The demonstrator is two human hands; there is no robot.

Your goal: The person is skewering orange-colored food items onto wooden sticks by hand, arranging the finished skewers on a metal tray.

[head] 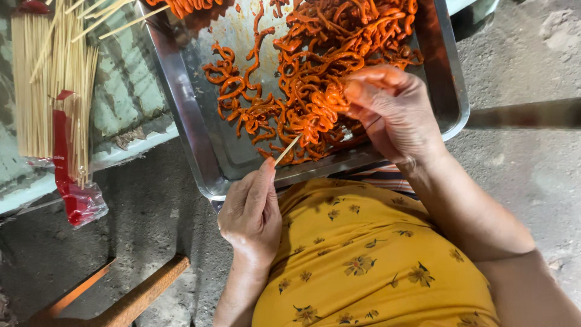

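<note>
My left hand [251, 212] pinches the near end of a thin bamboo skewer [287, 150] at the front rim of a steel tray [193, 130]. The skewer's far end runs into a folded bunch of orange-red marinated strips [321, 109], which my right hand [390, 109] grips from the right side. More of these curly orange strips [327, 42] lie heaped across the middle and far part of the tray.
A bundle of bare bamboo skewers [51, 85] in a red and clear plastic wrapper [69, 194] lies on a pale surface at the left. Grey concrete floor [526, 54] surrounds the tray. A rusty metal bar [142, 293] lies at the lower left.
</note>
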